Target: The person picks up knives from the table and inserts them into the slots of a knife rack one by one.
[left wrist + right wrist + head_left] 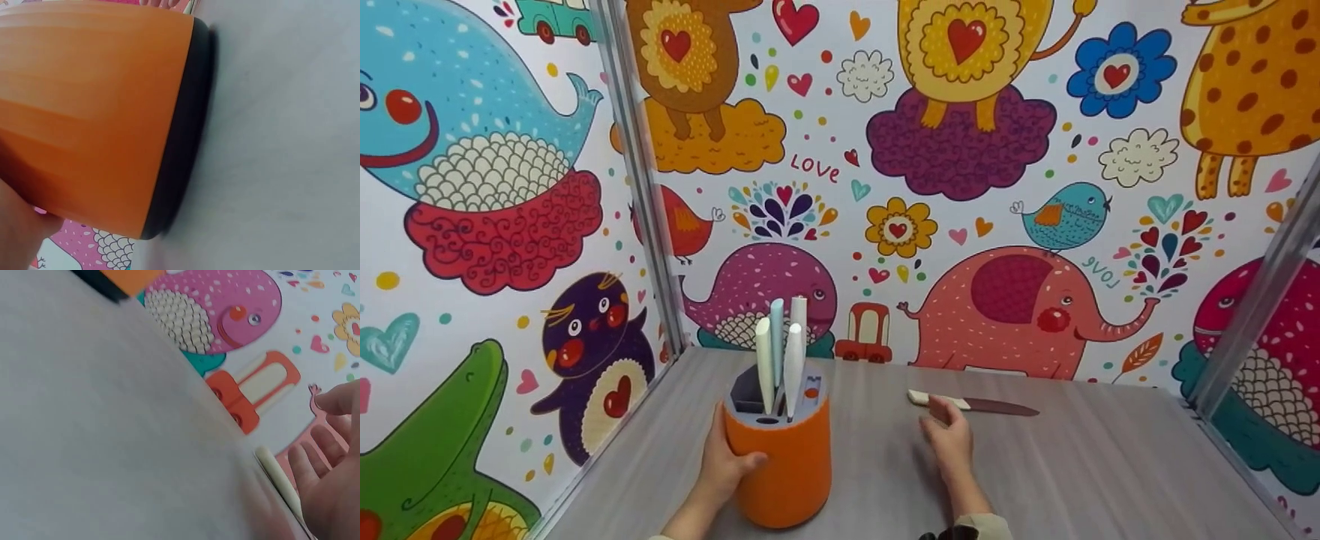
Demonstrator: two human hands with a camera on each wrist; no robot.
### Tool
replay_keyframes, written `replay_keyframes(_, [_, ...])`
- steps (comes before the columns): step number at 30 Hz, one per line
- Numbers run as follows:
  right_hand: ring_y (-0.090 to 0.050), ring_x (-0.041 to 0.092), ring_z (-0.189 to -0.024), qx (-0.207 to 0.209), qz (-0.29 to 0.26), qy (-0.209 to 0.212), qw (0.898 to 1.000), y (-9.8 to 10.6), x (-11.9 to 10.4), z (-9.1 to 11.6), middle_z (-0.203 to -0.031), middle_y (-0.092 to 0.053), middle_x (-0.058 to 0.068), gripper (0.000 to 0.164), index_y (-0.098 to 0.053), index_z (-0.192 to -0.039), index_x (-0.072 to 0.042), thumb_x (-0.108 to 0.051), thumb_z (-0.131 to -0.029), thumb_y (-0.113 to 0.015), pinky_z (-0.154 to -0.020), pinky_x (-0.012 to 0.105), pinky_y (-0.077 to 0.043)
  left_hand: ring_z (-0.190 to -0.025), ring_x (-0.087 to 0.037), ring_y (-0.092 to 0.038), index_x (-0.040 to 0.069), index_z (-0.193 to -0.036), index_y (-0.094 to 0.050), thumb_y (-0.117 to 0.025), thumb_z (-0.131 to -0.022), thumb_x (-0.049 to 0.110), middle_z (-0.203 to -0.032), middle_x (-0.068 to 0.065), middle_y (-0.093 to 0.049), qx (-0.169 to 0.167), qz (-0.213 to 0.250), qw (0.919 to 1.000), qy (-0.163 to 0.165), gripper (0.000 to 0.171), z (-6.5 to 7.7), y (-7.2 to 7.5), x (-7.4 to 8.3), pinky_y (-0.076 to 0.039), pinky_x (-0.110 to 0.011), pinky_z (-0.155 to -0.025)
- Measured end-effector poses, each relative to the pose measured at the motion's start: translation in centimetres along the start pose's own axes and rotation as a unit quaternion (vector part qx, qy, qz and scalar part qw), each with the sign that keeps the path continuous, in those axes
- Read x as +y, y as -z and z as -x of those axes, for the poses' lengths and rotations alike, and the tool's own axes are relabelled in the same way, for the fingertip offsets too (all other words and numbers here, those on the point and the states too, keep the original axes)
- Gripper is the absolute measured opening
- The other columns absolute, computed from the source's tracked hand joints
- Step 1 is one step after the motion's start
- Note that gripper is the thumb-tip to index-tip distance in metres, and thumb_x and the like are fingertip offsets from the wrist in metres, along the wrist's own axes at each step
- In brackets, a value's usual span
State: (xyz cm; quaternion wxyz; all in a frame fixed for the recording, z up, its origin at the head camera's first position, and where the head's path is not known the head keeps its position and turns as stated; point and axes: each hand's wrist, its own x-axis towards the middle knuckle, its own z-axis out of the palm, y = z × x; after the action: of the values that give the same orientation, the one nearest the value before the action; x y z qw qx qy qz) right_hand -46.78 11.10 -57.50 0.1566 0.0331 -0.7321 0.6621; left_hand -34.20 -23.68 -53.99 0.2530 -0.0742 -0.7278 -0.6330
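Observation:
My left hand holds the side of an orange knife block, thumb across its front. The block stands upright on the table, and its black base shows in the left wrist view. Several knives with white and pale blue handles stick up from its grey top. My right hand hovers close by a knife lying flat on the table, its fingers loosely bent and nothing between them. The knife has a cream handle and a dark brownish blade that points right.
The grey wood-grain table is bounded by printed panels with cartoon animals at the back and both sides. Metal posts stand at the corners.

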Motion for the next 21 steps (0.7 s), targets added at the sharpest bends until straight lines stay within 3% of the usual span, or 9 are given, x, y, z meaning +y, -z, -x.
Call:
replay_keyframes(5, [-0.061, 0.035, -0.121, 0.021, 0.111, 0.023, 0.993, 1.1, 0.7, -1.1, -0.128, -0.065, 0.020, 0.040, -0.062, -0.127, 0.000, 0.001, -0.087, -0.066, -0.101, 0.046, -0.051, -0.118, -0.007, -0.057, 0.014, -0.150, -0.032, -0.087, -0.067, 0.013, -0.143, -0.009, -0.053, -0.005, 0.014, 0.9998, -0.015, 0.100, 0.2, 0.0, -0.1, -0.044, -0.016, -0.101])
replay_keyframes(8, [-0.052, 0.037, -0.131, -0.009, 0.176, 0.017, 0.984, 1.6, 1.2, -1.6, -0.141, -0.055, 0.020, 0.054, -0.051, -0.140, -0.002, 0.001, -0.087, -0.063, -0.108, 0.053, -0.043, -0.117, -0.008, -0.058, 0.016, -0.150, -0.032, -0.086, -0.068, 0.013, -0.142, -0.007, -0.053, -0.005, 0.013, 0.9998, -0.011, 0.098, 0.3, -0.1, -0.2, -0.045, -0.016, -0.101])
replay_keyframes(12, [-0.036, 0.044, -0.142, -0.071, 0.259, 0.015, 0.963, 1.9, 1.6, -2.0, -0.152, -0.038, 0.026, 0.072, -0.031, -0.152, -0.002, 0.002, -0.086, -0.061, -0.115, 0.060, -0.031, -0.116, -0.009, -0.059, 0.016, -0.149, -0.032, -0.086, -0.069, 0.015, -0.142, -0.006, -0.053, -0.004, 0.008, 1.0000, -0.001, 0.097, 0.4, -0.2, -0.1, -0.045, -0.017, -0.101])
replay_keyframes(15, [-0.035, 0.046, -0.142, -0.093, 0.275, 0.015, 0.957, 1.9, 1.9, -2.2, -0.153, -0.037, 0.028, 0.075, -0.030, -0.152, -0.001, -0.001, -0.085, -0.063, -0.115, 0.061, -0.029, -0.116, -0.009, -0.058, 0.018, -0.150, -0.031, -0.088, -0.070, 0.023, -0.143, -0.004, -0.053, -0.006, 0.007, 0.9999, 0.010, 0.099, 0.3, -0.3, 0.0, -0.045, -0.016, -0.101])
replay_keyframes(21, [-0.040, 0.044, -0.140, -0.076, 0.258, 0.025, 0.963, 1.6, 2.0, -2.4, -0.148, -0.046, 0.025, 0.067, -0.041, -0.147, -0.001, -0.006, -0.086, -0.068, -0.114, 0.059, -0.032, -0.117, -0.009, -0.058, 0.021, -0.150, -0.030, -0.088, -0.071, 0.025, -0.144, -0.003, -0.052, -0.003, 0.010, 0.9998, 0.015, 0.098, 0.2, -0.2, -0.1, -0.044, -0.015, -0.101])
